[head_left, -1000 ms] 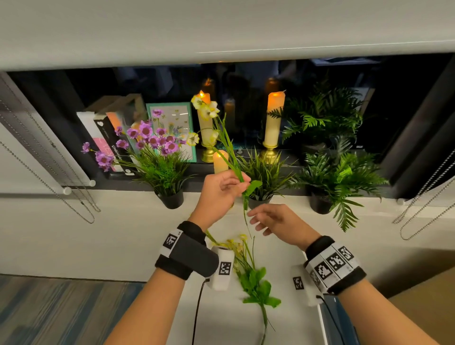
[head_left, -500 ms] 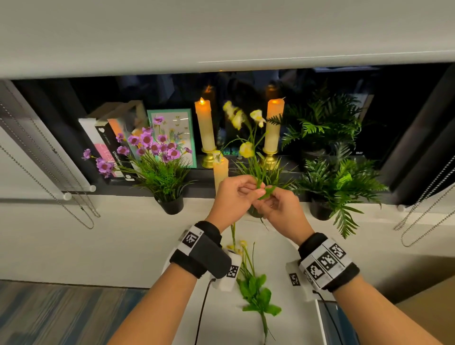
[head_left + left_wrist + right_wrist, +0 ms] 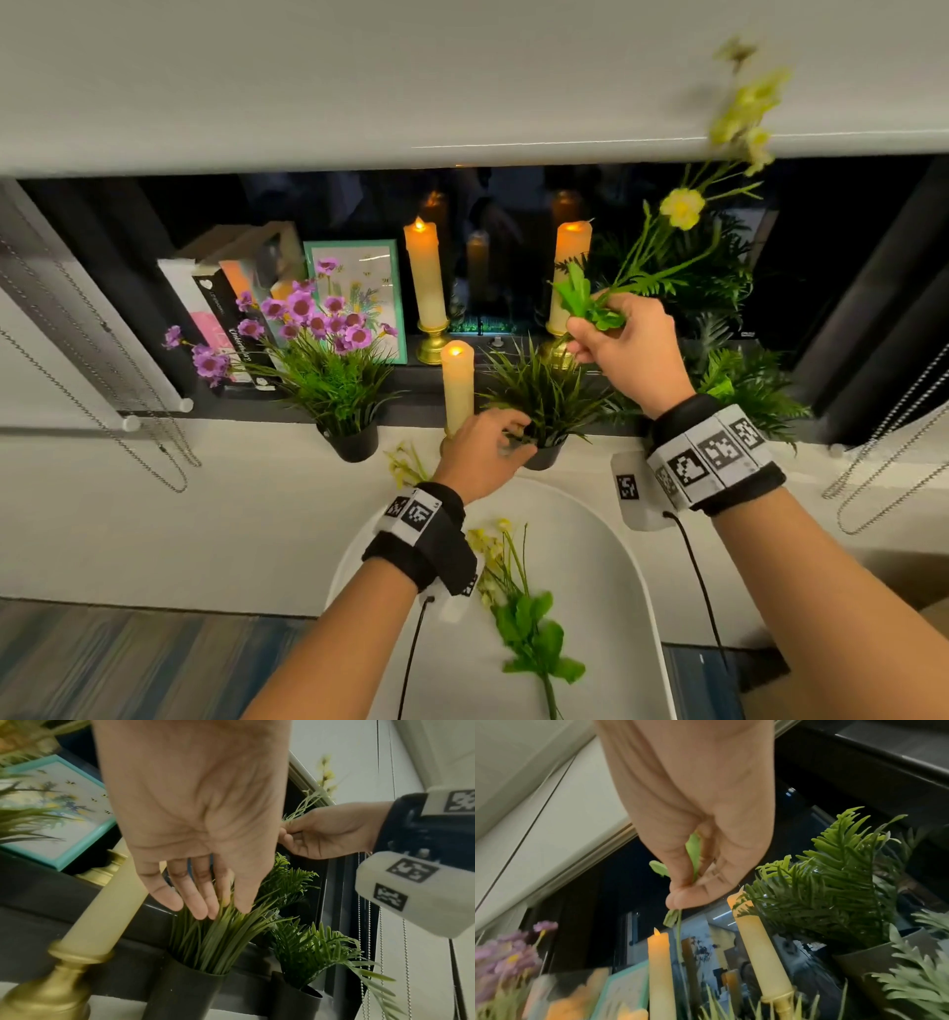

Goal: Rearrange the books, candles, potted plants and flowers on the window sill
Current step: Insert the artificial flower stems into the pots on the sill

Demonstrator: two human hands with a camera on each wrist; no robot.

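Note:
My right hand (image 3: 583, 336) pinches the lower stem of a yellow flower sprig (image 3: 681, 207), held tilted up to the right above the sill. The right wrist view shows my thumb and fingers (image 3: 680, 898) closed on the thin green stem (image 3: 679, 939), which hangs below them. My left hand (image 3: 513, 442) is lower, at the grass plant (image 3: 544, 390) in its black pot on the sill's front edge. In the left wrist view its straight fingers (image 3: 205, 908) touch the grass blades (image 3: 218, 939) and hold nothing.
On the sill stand books (image 3: 215, 308), a framed picture (image 3: 359, 277), a purple flower pot (image 3: 328, 370), two tall candles (image 3: 426, 277) and a short one (image 3: 457, 385), and fern pots (image 3: 744, 380). Another yellow sprig (image 3: 518, 606) lies on the white table. The blind's edge (image 3: 462, 149) hangs low.
The sprig has passed from my left hand to my right, which has lifted it up and to the right. My left hand has dropped to the grass pot.

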